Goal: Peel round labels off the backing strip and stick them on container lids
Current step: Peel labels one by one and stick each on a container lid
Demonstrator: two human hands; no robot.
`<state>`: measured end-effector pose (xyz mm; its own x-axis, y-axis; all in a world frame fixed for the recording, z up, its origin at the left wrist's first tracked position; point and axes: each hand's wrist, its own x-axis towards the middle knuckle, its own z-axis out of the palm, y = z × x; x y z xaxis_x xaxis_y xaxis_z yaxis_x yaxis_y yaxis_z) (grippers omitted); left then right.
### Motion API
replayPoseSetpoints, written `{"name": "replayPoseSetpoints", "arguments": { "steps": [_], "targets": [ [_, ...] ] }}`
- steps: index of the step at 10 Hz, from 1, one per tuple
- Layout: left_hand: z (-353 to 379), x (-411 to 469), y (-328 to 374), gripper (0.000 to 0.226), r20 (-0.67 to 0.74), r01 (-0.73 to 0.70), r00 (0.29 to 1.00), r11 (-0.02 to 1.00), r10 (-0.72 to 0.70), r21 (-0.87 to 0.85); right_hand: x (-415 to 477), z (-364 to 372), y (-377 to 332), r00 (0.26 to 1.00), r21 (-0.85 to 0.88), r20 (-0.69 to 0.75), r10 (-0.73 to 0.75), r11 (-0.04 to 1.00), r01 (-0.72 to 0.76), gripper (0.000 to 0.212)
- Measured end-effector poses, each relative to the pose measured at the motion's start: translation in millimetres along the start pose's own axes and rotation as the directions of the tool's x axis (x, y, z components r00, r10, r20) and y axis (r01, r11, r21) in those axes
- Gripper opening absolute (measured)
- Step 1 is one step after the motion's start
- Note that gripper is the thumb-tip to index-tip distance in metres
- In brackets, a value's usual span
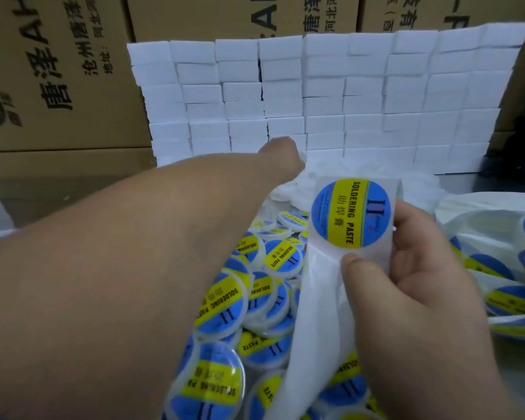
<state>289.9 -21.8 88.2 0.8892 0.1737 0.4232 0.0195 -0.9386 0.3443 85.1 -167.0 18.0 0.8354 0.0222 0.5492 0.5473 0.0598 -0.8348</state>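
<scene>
The right hand point(412, 268), at the right of centre, pinches the backing strip point(319, 298). Its thumb point(358, 268) presses the front just below a round blue-and-yellow label point(350, 212), and its fingers point(406, 218) curl round behind the strip's right edge. The label sits at the strip's upper end, not yet peeled. The strip's long axis runs from there down to the bottom centre, hanging over a heap of labelled lids point(222, 307).

The left hand point(281, 154) is stretched out to the upper centre. Its forearm crosses the frame from the lower left. It reaches a blurred white pile point(288, 189), which is probably plain lids. Its fingers are hidden behind the knuckles, so I cannot tell whether they are spread or holding anything.

The label lies to the lower right of the left hand and directly above the right thumb, so the right hand is far nearer to it. The left hand would likely have to bring a lid back towards the strip, or come across to lift the label's edge.

Behind the pile, white blocks point(315, 95) are stacked in rows in front of cardboard boxes point(58, 71).
</scene>
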Motion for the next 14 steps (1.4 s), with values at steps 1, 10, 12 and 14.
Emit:
{"name": "replayPoseSetpoints", "arguments": {
  "steps": [1,10,12,14],
  "targets": [
    [-28,-9,-6,0.019,-0.095,0.052,0.993,0.982,-0.070,-0.184,3,0,1,1.000,0.026,0.011,0.001,1.000,-0.001,0.042],
    [-68,-250,-16,0.028,-0.332,-0.278,0.916,0.953,0.225,-0.123,-2,5,0,0.968,-0.068,0.251,-0.014,0.997,0.032,0.025],
    [-71,-252,-17,0.021,-0.333,-0.279,0.918,0.947,0.214,-0.159,-4,4,-4,0.960,-0.161,0.276,-0.050,0.982,0.097,0.032],
    [-74,-237,-31,0.024,-0.370,0.002,0.895,0.832,-0.249,-0.554,0,4,-3,0.977,-0.197,0.179,-0.120,0.968,0.155,0.034]
  ]
}}
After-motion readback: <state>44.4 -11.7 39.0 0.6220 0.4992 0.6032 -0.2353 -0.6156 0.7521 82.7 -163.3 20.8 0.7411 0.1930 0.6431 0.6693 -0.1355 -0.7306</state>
